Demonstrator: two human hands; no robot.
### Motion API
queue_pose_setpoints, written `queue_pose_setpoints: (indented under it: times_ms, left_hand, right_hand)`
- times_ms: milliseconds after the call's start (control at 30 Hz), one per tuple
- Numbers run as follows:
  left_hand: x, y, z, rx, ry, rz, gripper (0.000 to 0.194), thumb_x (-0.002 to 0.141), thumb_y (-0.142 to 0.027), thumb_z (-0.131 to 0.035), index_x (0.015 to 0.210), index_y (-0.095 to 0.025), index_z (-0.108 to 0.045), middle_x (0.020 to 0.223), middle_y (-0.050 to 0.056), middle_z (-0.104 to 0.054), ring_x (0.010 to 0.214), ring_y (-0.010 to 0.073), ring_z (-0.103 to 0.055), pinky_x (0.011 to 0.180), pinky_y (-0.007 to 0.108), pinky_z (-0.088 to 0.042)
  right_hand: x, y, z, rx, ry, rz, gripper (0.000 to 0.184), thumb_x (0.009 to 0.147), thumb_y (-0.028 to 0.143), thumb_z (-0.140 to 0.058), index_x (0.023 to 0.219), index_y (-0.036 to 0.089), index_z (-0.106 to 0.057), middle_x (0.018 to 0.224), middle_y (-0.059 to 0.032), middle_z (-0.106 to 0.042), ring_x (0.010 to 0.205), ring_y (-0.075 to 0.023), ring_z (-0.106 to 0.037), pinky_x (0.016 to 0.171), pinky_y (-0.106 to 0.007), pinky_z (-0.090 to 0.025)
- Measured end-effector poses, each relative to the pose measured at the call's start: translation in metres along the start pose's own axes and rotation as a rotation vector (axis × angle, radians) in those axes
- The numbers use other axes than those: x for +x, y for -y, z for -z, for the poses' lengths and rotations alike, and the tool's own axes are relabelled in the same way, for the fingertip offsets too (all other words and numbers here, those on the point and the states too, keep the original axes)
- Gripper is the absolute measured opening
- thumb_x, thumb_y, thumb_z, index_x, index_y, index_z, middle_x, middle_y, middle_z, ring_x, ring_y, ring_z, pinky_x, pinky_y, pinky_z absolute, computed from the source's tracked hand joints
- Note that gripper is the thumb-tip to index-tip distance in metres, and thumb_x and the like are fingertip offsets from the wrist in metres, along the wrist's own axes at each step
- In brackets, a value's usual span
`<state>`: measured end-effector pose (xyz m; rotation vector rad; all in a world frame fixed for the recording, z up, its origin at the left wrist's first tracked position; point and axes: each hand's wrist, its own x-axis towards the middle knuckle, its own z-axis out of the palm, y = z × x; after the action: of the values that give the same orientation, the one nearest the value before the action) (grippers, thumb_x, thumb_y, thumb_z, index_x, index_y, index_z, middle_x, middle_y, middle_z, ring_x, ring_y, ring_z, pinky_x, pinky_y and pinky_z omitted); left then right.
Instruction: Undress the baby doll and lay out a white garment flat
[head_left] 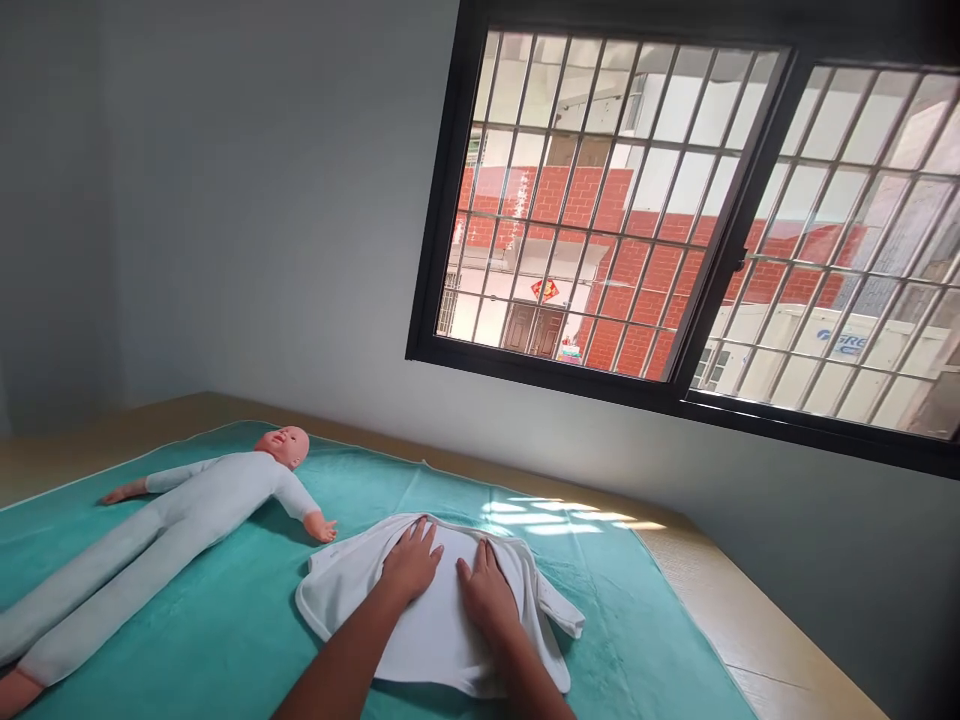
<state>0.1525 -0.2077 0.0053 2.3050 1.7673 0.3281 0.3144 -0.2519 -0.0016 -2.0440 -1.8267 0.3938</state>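
A small white long-sleeved baby shirt (442, 625) lies spread on a green cloth (600, 640), its front flaps parted. My left hand (412, 562) rests on the shirt's left part near the neckline, fingers stretched out and spread. On the right part lies my right hand (487, 585), thumb apart and fingers reaching toward the neckline, partly along the edge of a flap. Both hands touch the fabric with palms down. A baby doll (202, 500) in a white body lies on its back to the left, one hand close to the shirt's left sleeve.
The green cloth covers a light wooden surface (720, 590) whose edge meets the grey wall (262, 220). A dark-framed window (555, 365) with metal bars is above it. Sunlight falls in stripes behind the shirt.
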Motion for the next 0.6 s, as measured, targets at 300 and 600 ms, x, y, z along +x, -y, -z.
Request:
queue_pose_setpoints:
  times_ms: [300,600]
  left_hand:
    - [0.021,0.016,-0.009,0.026,-0.05,-0.09,0.051,0.095,-0.032,-0.03,0.142,-0.018,-0.043,0.152,0.01,-0.036,0.138,0.0247,-0.035,0.111,0.043,-0.032]
    - [0.009,0.021,-0.016,0.064,-0.194,-0.15,0.048,0.096,-0.027,-0.027,0.138,-0.015,-0.047,0.149,0.012,-0.041,0.134,0.0262,-0.04,0.108,0.043,-0.035]
  right_hand:
    - [-0.003,-0.002,-0.004,-0.07,-0.082,0.018,0.065,0.094,0.043,-0.028,0.147,0.004,-0.03,0.15,-0.0162,-0.035,0.138,-0.0259,-0.035,0.11,-0.038,-0.032]
    - [-0.009,0.006,-0.002,-0.105,-0.097,0.308,0.049,0.094,0.025,-0.033,0.137,0.008,-0.049,0.145,-0.0128,-0.044,0.138,-0.0204,-0.034,0.116,-0.031,-0.02]
